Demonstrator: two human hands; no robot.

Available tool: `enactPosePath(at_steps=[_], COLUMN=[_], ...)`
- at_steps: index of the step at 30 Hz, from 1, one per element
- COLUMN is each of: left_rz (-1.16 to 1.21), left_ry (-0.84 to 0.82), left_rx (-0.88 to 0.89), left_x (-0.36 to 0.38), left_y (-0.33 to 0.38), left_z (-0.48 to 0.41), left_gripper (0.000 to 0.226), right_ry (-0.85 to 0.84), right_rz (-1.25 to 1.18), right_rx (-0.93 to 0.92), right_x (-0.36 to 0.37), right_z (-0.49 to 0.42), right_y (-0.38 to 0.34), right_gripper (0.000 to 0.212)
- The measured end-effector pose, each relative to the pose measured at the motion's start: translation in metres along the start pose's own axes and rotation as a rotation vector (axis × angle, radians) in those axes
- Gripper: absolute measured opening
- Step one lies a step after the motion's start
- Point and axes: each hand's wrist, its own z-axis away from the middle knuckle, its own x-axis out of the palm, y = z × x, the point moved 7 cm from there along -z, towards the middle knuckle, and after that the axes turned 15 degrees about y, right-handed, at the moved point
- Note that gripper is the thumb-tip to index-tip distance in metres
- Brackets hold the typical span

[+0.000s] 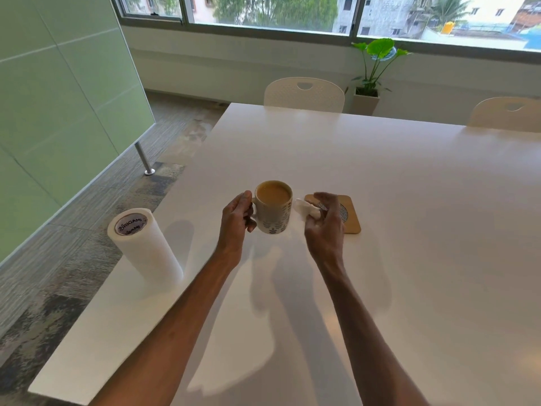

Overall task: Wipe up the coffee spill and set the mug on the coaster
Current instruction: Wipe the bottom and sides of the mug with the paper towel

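1. Here, the left hand [235, 224] sits at the centre of the frame, its fingers curled round the handle of the mug [273, 209] and gripping it.
2. The mug is pale with a leaf pattern, stands upright and is nearly full of light brown coffee. Whether its base touches the desk [380, 171] cannot be told.
3. The right hand [325, 224], just right of the mug, pinches a crumpled white tissue [307, 210] in its curled fingers. The tissue pokes out toward the mug.
4. The coaster [352, 222], square and wooden with a round mesh centre, lies flat on the desk right of the mug. The right hand is over its left part and hides it.
5. The mug is beside the coaster, not on it.
6. A paper roll [143, 247] stands on end near the desk's left edge, at the lower left of the frame and well apart from the mug.
7. Two white chairs [304, 93] stand at the far edge of the desk. A potted plant [377, 63] stands under the window [263, 10] at the upper right.
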Motion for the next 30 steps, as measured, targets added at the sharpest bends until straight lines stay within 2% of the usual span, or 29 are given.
enactPosePath(at_steps=[3,6,14,19,23,30], left_rz=[0.002,0.000,-0.019,-0.042,-0.036,0.031], left_ry=[-0.010,-0.009,-0.003,-0.006,-0.005,-0.006], left_rx=[0.005,0.007,0.014,0.026,0.026,-0.011], left_x=[0.000,0.000,0.003,0.004,0.009,0.006], left_y=[-0.001,-0.002,0.000,-0.001,-0.001,-0.005], left_z=[-0.001,-0.001,-0.003,-0.002,0.000,-0.003], left_gripper=[0.040,0.040,0.037,0.036,0.036,0.036], right_ry=[0.042,0.056,-0.076,-0.039,-0.024,-0.102], right_rz=[0.000,-0.143,-0.360,-0.511,-0.533,-0.510], right_rx=[0.015,0.135,0.210,0.235,0.229,0.237], right_x=[0.008,0.016,0.033,0.031,0.037,0.043], right_z=[0.004,0.013,0.040,0.040,0.042,0.052], right_y=[-0.001,0.000,-0.004,-0.014,-0.020,-0.015], right_gripper=[0.035,0.030,0.036,0.038,0.033,0.047])
